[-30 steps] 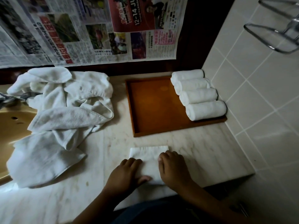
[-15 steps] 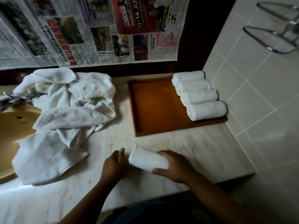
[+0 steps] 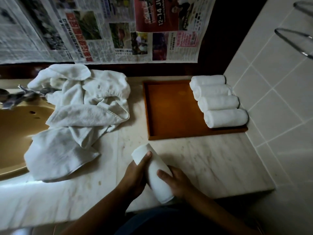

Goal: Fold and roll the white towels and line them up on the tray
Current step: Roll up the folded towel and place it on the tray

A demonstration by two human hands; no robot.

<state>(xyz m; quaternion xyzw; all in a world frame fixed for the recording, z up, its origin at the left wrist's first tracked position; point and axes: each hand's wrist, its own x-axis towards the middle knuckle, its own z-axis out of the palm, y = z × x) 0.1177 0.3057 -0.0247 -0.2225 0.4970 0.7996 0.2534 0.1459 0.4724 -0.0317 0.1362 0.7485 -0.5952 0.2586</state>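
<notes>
A rolled white towel (image 3: 155, 173) lies at a slant near the counter's front edge, held between both hands. My left hand (image 3: 135, 175) grips its left side, thumb over the top end. My right hand (image 3: 176, 182) holds its right side with fingers curled round it. The brown wooden tray (image 3: 169, 112) sits behind it at the right, with several rolled towels (image 3: 218, 100) lined up along its right side. A heap of loose white towels (image 3: 79, 114) lies at the left.
A tan sink (image 3: 15, 133) with a metal tap (image 3: 18, 95) is at the far left, partly under the heap. Newspaper (image 3: 101, 29) hangs on the back wall. A tiled wall (image 3: 277, 107) rises on the right of the marble counter (image 3: 211, 160).
The folded towel that lay flat under both hands is now a roll. It has turned from crosswise to slanting, and both hands have closed round it.
</notes>
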